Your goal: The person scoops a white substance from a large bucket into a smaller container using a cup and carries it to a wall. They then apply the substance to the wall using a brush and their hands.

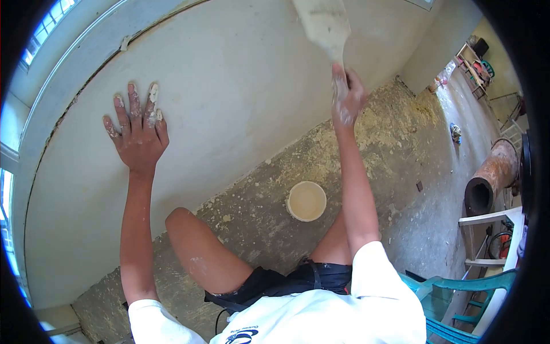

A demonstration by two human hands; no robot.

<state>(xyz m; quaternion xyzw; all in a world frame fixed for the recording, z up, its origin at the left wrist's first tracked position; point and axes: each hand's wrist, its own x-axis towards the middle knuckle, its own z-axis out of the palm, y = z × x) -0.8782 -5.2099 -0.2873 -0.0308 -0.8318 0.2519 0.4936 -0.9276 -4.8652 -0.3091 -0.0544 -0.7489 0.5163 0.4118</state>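
My left hand (139,133) lies spread against the white wall (229,97), its fingers smeared with white putty. In my right hand (349,98) is a wide putty knife (326,26), gripped by the handle with the blade pointing up and away along the wall. Pale putty coats the blade, and white smears cover my right thumb and wrist. Between my knees on the floor stands a small white bucket (306,201) holding a cream-coloured material.
The concrete floor (263,229) is spattered with dried flakes. To the right are a rusty pipe (492,175), a white wooden frame (492,218) and a green plastic chair (475,284). A long crack (74,100) runs beside the window ledge at left.
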